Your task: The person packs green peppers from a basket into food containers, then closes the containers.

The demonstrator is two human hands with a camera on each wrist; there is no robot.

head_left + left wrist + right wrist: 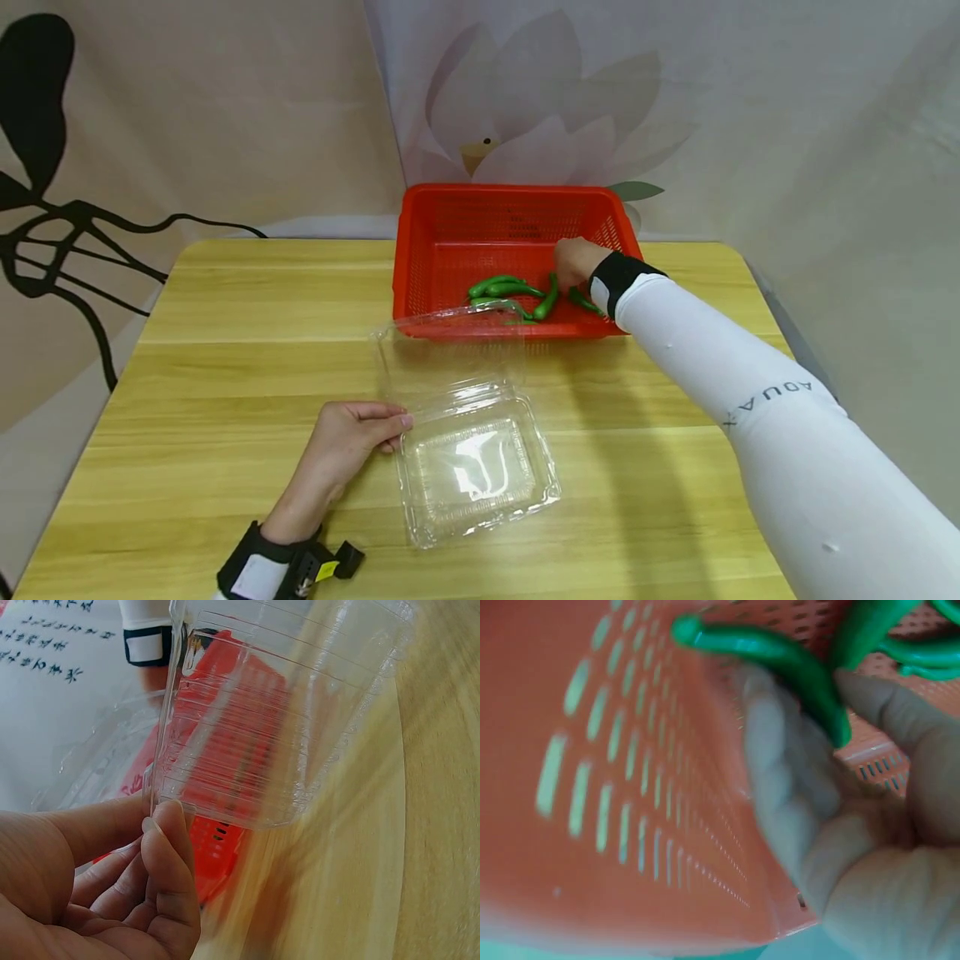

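My left hand (356,437) pinches the left edge of a clear plastic clamshell box (480,467) between thumb and fingers. The box lies unfolded, its lid (247,712) raised toward the basket. Over at the right end of the red basket (510,193), my right hand (576,260) reaches down inside. In the right wrist view, thumb and fingers come together around one curved green chili pepper (772,649). More green chili peppers (510,288) lie on the basket floor to the left of that hand.
A light wooden table (262,350) carries both the box and the basket. Behind it hangs a pale cloth backdrop (285,108) with a flower print. The box lid overlaps the basket's front rim in the head view.
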